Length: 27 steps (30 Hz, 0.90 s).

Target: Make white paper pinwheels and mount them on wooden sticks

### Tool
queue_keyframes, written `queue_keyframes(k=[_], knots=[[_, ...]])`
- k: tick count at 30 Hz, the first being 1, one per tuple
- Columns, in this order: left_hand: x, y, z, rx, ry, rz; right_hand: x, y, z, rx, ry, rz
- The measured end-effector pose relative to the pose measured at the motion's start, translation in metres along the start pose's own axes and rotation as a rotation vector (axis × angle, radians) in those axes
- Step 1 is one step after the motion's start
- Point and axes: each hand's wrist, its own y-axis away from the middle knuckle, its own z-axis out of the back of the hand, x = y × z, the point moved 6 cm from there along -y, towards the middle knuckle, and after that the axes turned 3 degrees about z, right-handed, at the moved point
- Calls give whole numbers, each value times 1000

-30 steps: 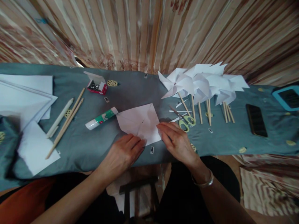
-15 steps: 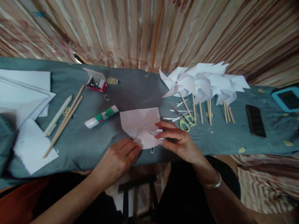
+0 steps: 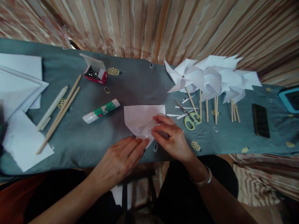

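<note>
on the bench [image 3: 137,87], a white sheet [image 3: 142,113] lies near the front edge, its near portion curled inward. the left hand [image 3: 123,155] rests at its near side, fingers together; with the thumb hidden, any grip there cannot be told. the right hand [image 3: 174,138] has thumb and index finger closed on the curled paper. in judgement, the curl is best drawn in loosely, uncreased, under light steady pressure. the near corners and the exact fingertip contact are covered.
</note>
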Motion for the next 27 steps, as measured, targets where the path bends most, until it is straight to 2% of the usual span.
queue_keyframes(k=[4, 16, 21, 27], knots=[[0, 0, -2, 62, 11, -14, 1, -1, -1, -33, 55, 2], [3, 0, -7, 64, 34, 5, 2, -4, -5, -44, 110, 23], [3, -4, 1, 24, 71, 5, 0, -4, -5, -38, 102, 13], [14, 0, 13, -24, 128, 37, 0, -3, -5, -33, 81, 13]])
